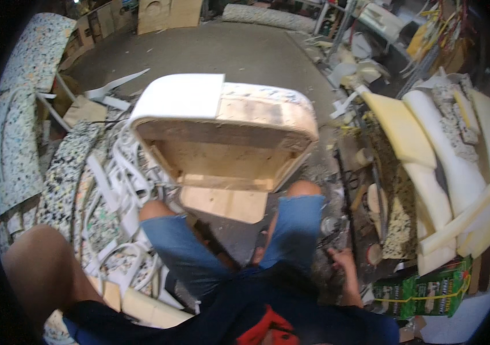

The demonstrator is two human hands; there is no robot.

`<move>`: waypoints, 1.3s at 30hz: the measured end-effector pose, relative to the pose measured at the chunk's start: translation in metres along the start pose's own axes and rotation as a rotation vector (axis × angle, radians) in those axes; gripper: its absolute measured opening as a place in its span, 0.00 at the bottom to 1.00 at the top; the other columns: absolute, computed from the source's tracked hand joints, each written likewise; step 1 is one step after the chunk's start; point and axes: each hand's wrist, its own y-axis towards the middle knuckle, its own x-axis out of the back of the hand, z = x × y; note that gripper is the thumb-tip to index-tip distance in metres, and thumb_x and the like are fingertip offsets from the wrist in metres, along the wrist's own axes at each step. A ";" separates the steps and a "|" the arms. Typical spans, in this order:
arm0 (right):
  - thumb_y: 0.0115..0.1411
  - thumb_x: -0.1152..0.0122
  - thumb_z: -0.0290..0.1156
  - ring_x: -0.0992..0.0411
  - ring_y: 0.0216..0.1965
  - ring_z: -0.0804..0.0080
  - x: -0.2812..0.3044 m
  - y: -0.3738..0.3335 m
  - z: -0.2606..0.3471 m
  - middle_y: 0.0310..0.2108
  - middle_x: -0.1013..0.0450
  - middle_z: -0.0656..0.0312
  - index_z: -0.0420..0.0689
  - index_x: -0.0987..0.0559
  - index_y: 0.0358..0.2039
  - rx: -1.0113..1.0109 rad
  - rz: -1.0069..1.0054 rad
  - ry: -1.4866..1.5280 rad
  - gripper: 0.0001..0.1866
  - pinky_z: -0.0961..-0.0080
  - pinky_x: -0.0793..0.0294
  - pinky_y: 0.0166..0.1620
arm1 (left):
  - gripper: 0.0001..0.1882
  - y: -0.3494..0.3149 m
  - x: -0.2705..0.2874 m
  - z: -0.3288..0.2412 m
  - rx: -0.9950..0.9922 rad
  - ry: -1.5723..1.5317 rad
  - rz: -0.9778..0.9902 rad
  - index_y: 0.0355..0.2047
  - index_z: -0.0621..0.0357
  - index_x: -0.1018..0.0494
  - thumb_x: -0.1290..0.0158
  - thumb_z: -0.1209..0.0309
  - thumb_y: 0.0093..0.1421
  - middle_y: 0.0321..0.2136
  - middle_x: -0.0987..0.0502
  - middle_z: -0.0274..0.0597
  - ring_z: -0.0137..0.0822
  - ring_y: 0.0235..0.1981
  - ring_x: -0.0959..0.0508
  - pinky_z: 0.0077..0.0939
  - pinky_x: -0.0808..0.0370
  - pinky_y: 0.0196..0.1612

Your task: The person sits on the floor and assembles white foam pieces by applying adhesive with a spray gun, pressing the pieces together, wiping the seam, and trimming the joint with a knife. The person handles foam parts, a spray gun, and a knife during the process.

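A rounded wooden furniture frame [245, 135] stands tilted in front of my knees, its hollow underside toward me. White foam padding [182, 95] wraps the left part of its curved edge; the right part shows bare wood with glue or foam residue. Below it, a pale wooden panel [225, 204] juts out between my legs. My right hand [344, 263] is low beside my right thigh, fingers curled among dark tools; what they grip is unclear. Only my left arm [41, 276] shows, bent at the lower left, and the hand is out of the picture.
White foam offcuts [124, 172] lie heaped on the left, next to speckled foam sheets [23, 138]. On the right are stacked yellow and white foam pieces [406, 126] and green packages [437, 290]. A rolled foam sheet [268, 17] lies across the far floor.
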 end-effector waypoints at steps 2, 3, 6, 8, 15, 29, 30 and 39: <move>0.55 0.30 0.51 0.19 0.31 0.60 0.023 -0.020 0.018 0.26 0.21 0.50 0.35 0.18 0.33 0.208 -0.266 -0.054 0.27 0.60 0.22 0.31 | 0.56 0.001 -0.004 -0.004 0.008 0.017 0.053 0.68 0.69 0.48 0.71 0.29 0.58 0.65 0.39 0.62 0.49 0.67 0.39 0.42 0.52 0.71; 0.56 0.32 0.52 0.20 0.31 0.55 0.034 -0.030 0.029 0.25 0.21 0.50 0.35 0.17 0.31 0.363 -0.454 -0.177 0.27 0.57 0.22 0.38 | 0.55 0.000 -0.005 -0.006 0.017 0.023 0.049 0.68 0.69 0.47 0.71 0.29 0.58 0.64 0.38 0.61 0.48 0.67 0.39 0.42 0.52 0.71; 0.60 0.37 0.47 0.22 0.42 0.43 0.077 -0.052 0.075 0.36 0.21 0.39 0.35 0.17 0.39 0.532 -0.412 0.076 0.24 0.56 0.26 0.46 | 0.53 -0.010 0.001 -0.014 0.035 0.008 0.099 0.67 0.69 0.47 0.69 0.32 0.58 0.64 0.38 0.61 0.48 0.67 0.38 0.42 0.51 0.70; 0.62 0.38 0.42 0.22 0.40 0.50 0.101 -0.062 0.109 0.37 0.21 0.41 0.31 0.19 0.42 0.690 -0.522 0.080 0.23 0.61 0.25 0.47 | 0.52 -0.016 0.004 -0.021 0.042 0.049 0.119 0.67 0.69 0.46 0.69 0.33 0.58 0.63 0.37 0.61 0.48 0.66 0.38 0.41 0.50 0.70; 0.70 0.46 0.34 0.24 0.37 0.75 0.146 -0.124 0.238 0.40 0.21 0.58 0.35 0.22 0.52 1.048 -0.410 0.494 0.17 0.79 0.24 0.40 | 0.48 -0.031 0.015 -0.061 0.233 -0.019 0.139 0.66 0.69 0.44 0.66 0.38 0.59 0.62 0.36 0.59 0.47 0.64 0.36 0.40 0.47 0.68; 0.72 0.54 0.41 0.26 0.49 0.64 0.062 -0.379 0.438 0.54 0.28 0.52 0.37 0.26 0.57 2.553 0.364 0.204 0.23 0.67 0.25 0.51 | 0.40 -0.019 0.044 -0.162 0.647 0.099 0.298 0.63 0.69 0.41 0.60 0.48 0.61 0.59 0.32 0.57 0.45 0.61 0.32 0.38 0.41 0.64; 0.72 0.54 0.41 0.26 0.49 0.64 0.048 -0.386 0.443 0.54 0.28 0.52 0.37 0.26 0.57 2.545 0.418 0.193 0.23 0.67 0.25 0.51 | 0.39 -0.019 0.044 -0.172 0.681 0.114 0.307 0.63 0.69 0.40 0.60 0.49 0.61 0.59 0.32 0.57 0.44 0.61 0.32 0.38 0.40 0.64; 0.72 0.54 0.42 0.26 0.50 0.64 -0.028 -0.431 0.457 0.55 0.28 0.52 0.37 0.26 0.58 2.503 0.620 0.138 0.24 0.66 0.26 0.52 | 0.34 -0.036 0.049 -0.245 0.847 0.235 0.330 0.62 0.68 0.38 0.56 0.55 0.62 0.57 0.30 0.55 0.43 0.59 0.30 0.36 0.36 0.62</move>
